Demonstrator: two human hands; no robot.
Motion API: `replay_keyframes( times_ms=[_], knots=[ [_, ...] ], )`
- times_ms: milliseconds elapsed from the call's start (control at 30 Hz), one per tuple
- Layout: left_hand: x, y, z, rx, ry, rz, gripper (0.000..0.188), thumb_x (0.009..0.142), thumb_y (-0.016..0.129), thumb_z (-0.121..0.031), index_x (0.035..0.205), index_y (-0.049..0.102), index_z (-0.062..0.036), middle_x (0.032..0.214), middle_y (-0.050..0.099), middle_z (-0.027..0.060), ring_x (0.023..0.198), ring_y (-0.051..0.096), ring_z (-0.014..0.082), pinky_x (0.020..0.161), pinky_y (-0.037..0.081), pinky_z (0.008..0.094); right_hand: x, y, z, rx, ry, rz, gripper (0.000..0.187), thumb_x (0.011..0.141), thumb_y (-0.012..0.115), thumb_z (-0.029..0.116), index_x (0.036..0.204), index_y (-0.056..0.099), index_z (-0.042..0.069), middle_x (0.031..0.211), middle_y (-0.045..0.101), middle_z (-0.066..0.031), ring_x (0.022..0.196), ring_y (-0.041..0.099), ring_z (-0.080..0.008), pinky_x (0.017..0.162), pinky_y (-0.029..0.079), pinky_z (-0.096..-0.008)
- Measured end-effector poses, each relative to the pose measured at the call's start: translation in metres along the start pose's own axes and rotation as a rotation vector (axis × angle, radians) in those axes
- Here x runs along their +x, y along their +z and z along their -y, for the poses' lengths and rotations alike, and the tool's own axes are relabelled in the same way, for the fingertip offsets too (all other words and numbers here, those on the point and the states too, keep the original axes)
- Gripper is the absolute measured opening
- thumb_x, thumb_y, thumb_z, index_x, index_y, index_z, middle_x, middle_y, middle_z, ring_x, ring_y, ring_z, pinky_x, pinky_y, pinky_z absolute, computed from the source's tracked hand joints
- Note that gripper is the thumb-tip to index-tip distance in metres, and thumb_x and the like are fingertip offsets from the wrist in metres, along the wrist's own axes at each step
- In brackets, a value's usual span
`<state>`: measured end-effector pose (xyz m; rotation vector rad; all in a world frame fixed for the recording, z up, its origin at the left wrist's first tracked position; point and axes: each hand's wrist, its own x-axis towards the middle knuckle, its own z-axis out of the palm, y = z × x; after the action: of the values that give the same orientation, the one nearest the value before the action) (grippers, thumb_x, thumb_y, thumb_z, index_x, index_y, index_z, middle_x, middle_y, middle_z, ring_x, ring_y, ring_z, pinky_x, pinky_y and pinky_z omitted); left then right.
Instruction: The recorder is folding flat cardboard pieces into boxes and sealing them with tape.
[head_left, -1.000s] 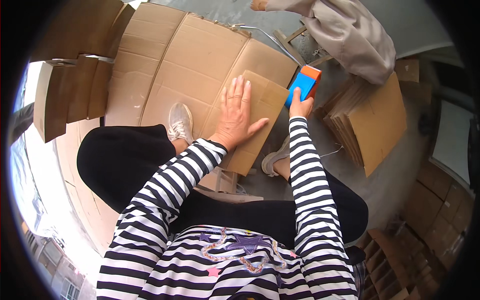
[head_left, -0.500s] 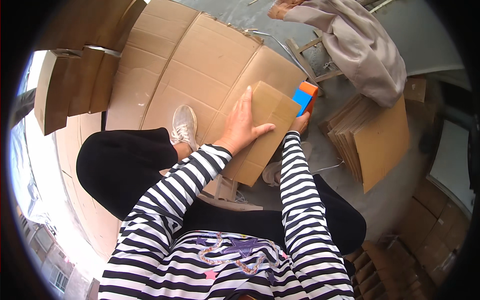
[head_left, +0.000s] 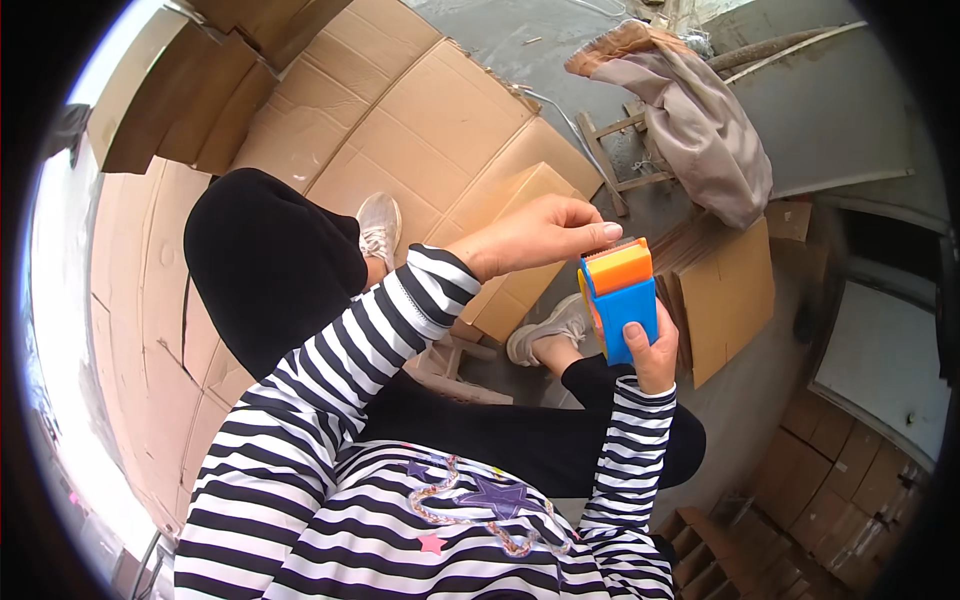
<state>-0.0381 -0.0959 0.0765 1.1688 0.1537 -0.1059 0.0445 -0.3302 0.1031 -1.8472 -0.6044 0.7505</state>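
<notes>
**Tape dispenser held up, tape end being picked at**

Head view: the blue and orange tape dispenser (head_left: 620, 295) is held upright in the right hand (head_left: 652, 352), above the lap and just in front of the chest, with the fingers clenched around its blue body. The left hand (head_left: 535, 235) is brought in from the side, its fingertips (head_left: 600, 232) pinched at the orange top edge, apparently on the tape end, though the tape itself cannot be made out. Below and behind, a folded cardboard box (head_left: 520, 250) is seen lying on flattened cardboard sheets (head_left: 400, 130) on the floor, beside a pale shoe (head_left: 380, 228). The step would be judged best done with the dispenser kept steady and the loose end lifted with a fingernail, peeled squarely so it does not split.
</notes>
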Motion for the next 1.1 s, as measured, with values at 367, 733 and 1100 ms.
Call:
replay_keyframes(
  times_ms=[367,733,1100],
  knots=[
    [-0.044,-0.006,0.008,-0.006,0.132,-0.066,0.028,0.096,0.052,-0.031,0.094,0.064,-0.0058,0.078,0.057,-0.0051,0.074,0.047,0.0035,0.066,0.040,0.0215,-0.011,0.014,0.017,-0.019,0.031,0.162,0.039,0.081,0.069,0.034,0.096,0.056,0.001,0.078,0.059,-0.0009,0.070,0.053,-0.0083,0.066,0.044,-0.0238],
    [-0.043,-0.019,0.030,-0.197,0.012,-0.108,0.035,0.095,0.049,-0.037,0.096,0.065,-0.0053,0.087,0.061,-0.0009,0.082,0.053,0.0078,0.071,0.044,0.0237,-0.001,0.030,0.041,-0.449,0.003,0.085,0.034,0.080,0.070,0.030,0.089,0.057,0.001,0.069,0.061,-0.0068,0.061,0.056,-0.0125,0.060,0.046,-0.0271],
    [-0.037,-0.023,0.048,-0.236,-0.008,-0.105,0.031,0.093,0.055,-0.037,0.093,0.066,-0.0084,0.084,0.060,-0.0029,0.078,0.052,0.0055,0.068,0.044,0.0218,-0.001,0.036,0.051,-0.581,0.002,0.064,0.037,0.079,0.070,0.034,0.088,0.057,0.001,0.066,0.061,-0.0100,0.058,0.059,-0.0174,0.056,0.045,-0.0297]
  ],
)
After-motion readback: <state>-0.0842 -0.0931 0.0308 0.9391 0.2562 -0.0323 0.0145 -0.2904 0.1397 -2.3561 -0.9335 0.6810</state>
